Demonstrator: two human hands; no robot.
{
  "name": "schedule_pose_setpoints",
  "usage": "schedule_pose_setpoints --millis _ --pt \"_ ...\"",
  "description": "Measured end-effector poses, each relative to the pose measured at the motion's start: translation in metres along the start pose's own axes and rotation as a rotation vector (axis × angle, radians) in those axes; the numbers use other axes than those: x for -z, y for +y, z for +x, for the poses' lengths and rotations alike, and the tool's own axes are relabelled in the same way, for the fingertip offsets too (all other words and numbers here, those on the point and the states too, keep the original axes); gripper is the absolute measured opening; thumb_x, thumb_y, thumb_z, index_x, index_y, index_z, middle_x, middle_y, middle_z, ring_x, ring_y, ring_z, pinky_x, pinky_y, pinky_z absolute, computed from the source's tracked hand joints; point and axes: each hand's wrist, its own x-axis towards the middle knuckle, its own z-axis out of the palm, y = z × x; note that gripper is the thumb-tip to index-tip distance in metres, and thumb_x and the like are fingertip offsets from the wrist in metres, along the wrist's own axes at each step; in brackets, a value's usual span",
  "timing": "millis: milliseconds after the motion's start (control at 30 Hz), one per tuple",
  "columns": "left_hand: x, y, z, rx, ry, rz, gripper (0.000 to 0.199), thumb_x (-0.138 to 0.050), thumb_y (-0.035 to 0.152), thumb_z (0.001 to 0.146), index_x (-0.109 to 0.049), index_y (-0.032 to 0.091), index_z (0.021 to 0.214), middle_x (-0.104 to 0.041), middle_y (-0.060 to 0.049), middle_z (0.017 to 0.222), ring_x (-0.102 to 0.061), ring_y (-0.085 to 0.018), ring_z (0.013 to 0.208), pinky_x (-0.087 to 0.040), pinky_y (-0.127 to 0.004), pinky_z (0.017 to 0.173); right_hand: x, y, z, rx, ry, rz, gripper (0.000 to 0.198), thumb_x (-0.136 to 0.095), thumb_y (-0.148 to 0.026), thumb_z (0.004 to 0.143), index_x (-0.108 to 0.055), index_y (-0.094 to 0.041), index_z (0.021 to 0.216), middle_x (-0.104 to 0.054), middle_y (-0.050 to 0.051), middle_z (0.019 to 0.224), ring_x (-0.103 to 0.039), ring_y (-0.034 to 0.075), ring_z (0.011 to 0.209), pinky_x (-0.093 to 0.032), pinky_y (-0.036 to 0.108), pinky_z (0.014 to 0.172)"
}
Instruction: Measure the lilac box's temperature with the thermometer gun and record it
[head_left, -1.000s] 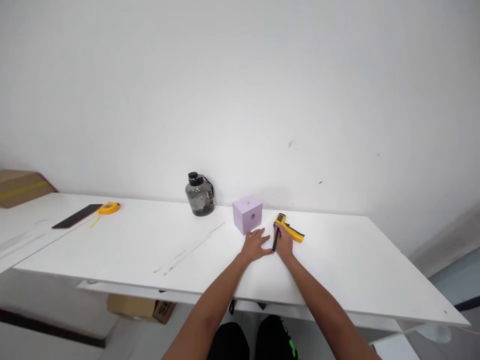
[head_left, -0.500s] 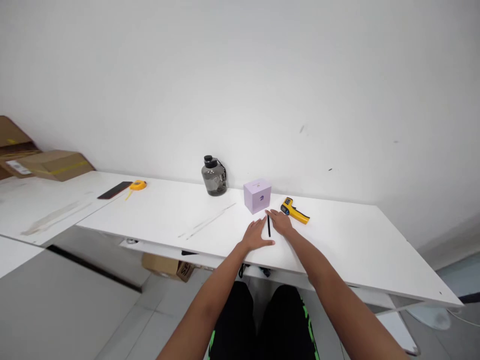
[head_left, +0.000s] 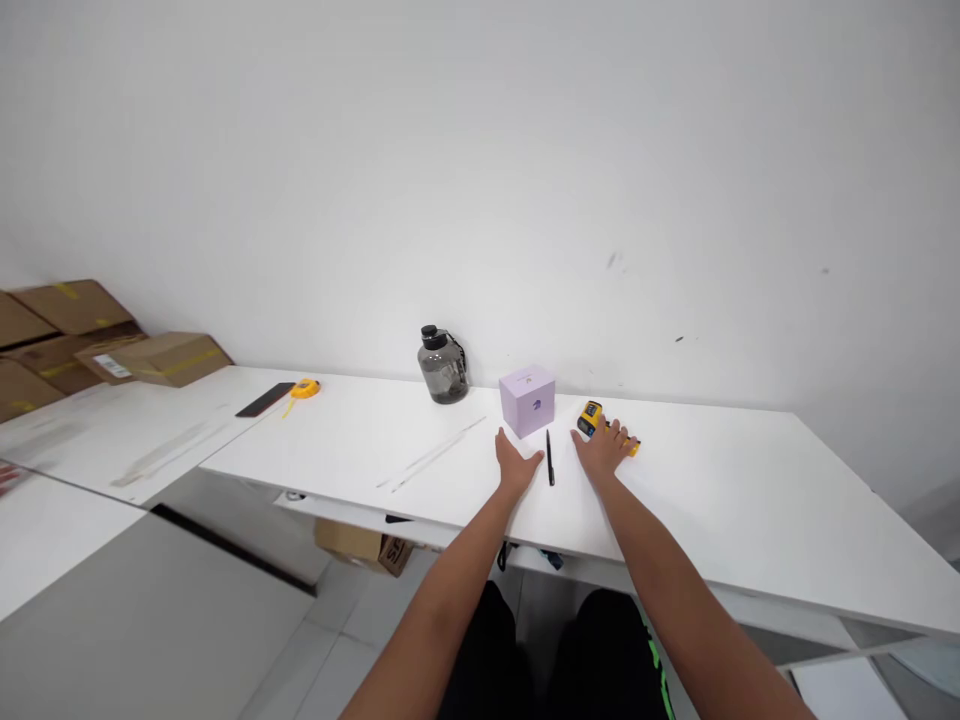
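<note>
In the head view my left hand (head_left: 516, 468) rests on the white table, thumb and fingers apart, just in front of a lilac box (head_left: 528, 408) with a small dark logo. A black pen (head_left: 550, 462) lies between my two hands, touched by neither as far as I can see. My right hand (head_left: 602, 452) has its fingers spread over a yellow and black infrared thermometer (head_left: 590, 417). The hand covers the middle of that tool; its head and handle end show. Whether the fingers press on it, I cannot tell.
A dark translucent water jug (head_left: 444, 372) stands left of the box near the wall. Farther left lie a yellow tape measure (head_left: 305, 388) and a flat black strip (head_left: 265, 399). Cardboard boxes (head_left: 172, 357) sit at the far left. Another carton (head_left: 358, 545) is under the table (head_left: 720, 500).
My right hand has left the pen and moved right onto the infrared thermometer. My left hand has drawn away from the pen, which now lies free. The view has shifted slightly.
</note>
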Motion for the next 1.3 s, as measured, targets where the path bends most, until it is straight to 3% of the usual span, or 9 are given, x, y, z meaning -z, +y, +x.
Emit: schedule_pose_setpoints --millis 100,267,367,433,533,633,733,1100,1300 --pt "-0.002 0.012 0.017 0.074 -0.025 0.074 0.126 -0.089 0.031 0.061 -0.012 0.01 0.159 -0.029 -0.028 0.167 -0.022 -0.039 0.161 -0.024 -0.049 0.131 -0.004 0.001 0.003 0.042 0.027 -0.035 0.07 -0.06 -0.055 0.092 -0.055 -0.008 0.144 -0.06 0.027 0.133 -0.048 0.043 0.126 -0.021 0.061 0.112" --pt "0.005 0.013 0.047 -0.107 0.004 0.146 0.134 -0.089 0.044 0.061 -0.007 0.006 0.16 -0.021 -0.029 0.17 -0.014 -0.042 0.162 -0.016 -0.05 0.132 -0.011 0.001 0.004 0.131 0.041 -0.082 0.052 -0.057 -0.052 0.098 -0.065 -0.012 0.129 -0.067 0.024 0.116 -0.056 0.037 0.11 -0.028 0.055 0.101" --pt "0.007 0.007 0.059 -0.107 -0.045 0.145 0.133 -0.086 0.046 0.065 -0.003 0.009 0.162 -0.038 -0.026 0.164 -0.031 -0.039 0.157 -0.02 -0.051 0.131 -0.016 0.002 0.004 0.179 0.13 -0.04 0.058 -0.055 -0.059 0.097 -0.065 -0.011 0.128 -0.068 0.023 0.111 -0.056 0.036 0.104 -0.03 0.054 0.097" --pt "0.006 0.004 0.062 -0.085 -0.045 0.117 0.128 -0.083 0.046 0.07 -0.002 0.011 0.163 -0.052 -0.024 0.156 -0.045 -0.037 0.15 -0.025 -0.053 0.128 -0.018 0.003 0.002 0.28 0.2 0.021 0.066 -0.049 -0.065 0.097 -0.063 -0.01 0.133 -0.069 0.022 0.111 -0.055 0.035 0.103 -0.03 0.053 0.096" --pt "0.008 0.003 0.062 -0.053 -0.026 0.07 0.126 -0.084 0.046 0.07 -0.005 0.012 0.163 -0.059 -0.022 0.149 -0.054 -0.037 0.142 -0.038 -0.052 0.12 -0.02 0.006 -0.002 0.46 0.282 0.107 0.074 -0.042 -0.07 0.098 -0.059 -0.01 0.138 -0.07 0.021 0.115 -0.055 0.034 0.105 -0.03 0.052 0.099" --pt "0.012 0.006 0.059 -0.042 -0.02 0.059 0.125 -0.087 0.051 0.065 -0.016 0.013 0.162 -0.061 -0.02 0.145 -0.056 -0.037 0.138 -0.043 -0.049 0.114 -0.021 0.008 -0.005 0.59 0.312 0.15 0.075 -0.041 -0.072 0.097 -0.06 -0.011 0.137 -0.07 0.019 0.116 -0.054 0.033 0.107 -0.031 0.05 0.1" --pt "0.016 0.011 0.055 -0.055 -0.029 0.057 0.108 -0.083 0.057 0.068 -0.034 0.016 0.155 -0.065 -0.018 0.14 -0.06 -0.036 0.134 -0.045 -0.046 0.111 -0.021 0.01 -0.005 0.67 0.289 0.169 0.075 -0.043 -0.073 0.096 -0.063 -0.012 0.135 -0.07 0.018 0.115 -0.054 0.033 0.108 -0.032 0.048 0.1" --pt "0.015 0.02 0.048 -0.1 -0.013 0.162 0.084 -0.083 0.065 0.066 -0.052 0.019 0.129 -0.069 -0.015 0.127 -0.063 -0.033 0.124 -0.048 -0.043 0.105 -0.005 0.012 -0.004 0.621 -0.012 0.283 0.07 -0.043 -0.061 0.097 -0.052 -0.012 0.146 -0.066 0.019 0.119 -0.058 0.032 0.108 -0.044 0.046 0.098" --pt "0.008 0.016 0.043 -0.205 0.004 0.243 0.097 -0.089 0.06 0.06 -0.049 0.01 0.133 -0.061 -0.022 0.134 -0.053 -0.039 0.138 -0.042 -0.047 0.115 -0.001 0.018 -0.005 0.451 -0.053 0.457 0.077 -0.035 -0.068 0.093 -0.051 -0.012 0.145 -0.067 0.018 0.118 -0.062 0.031 0.103 -0.05 0.047 0.095"
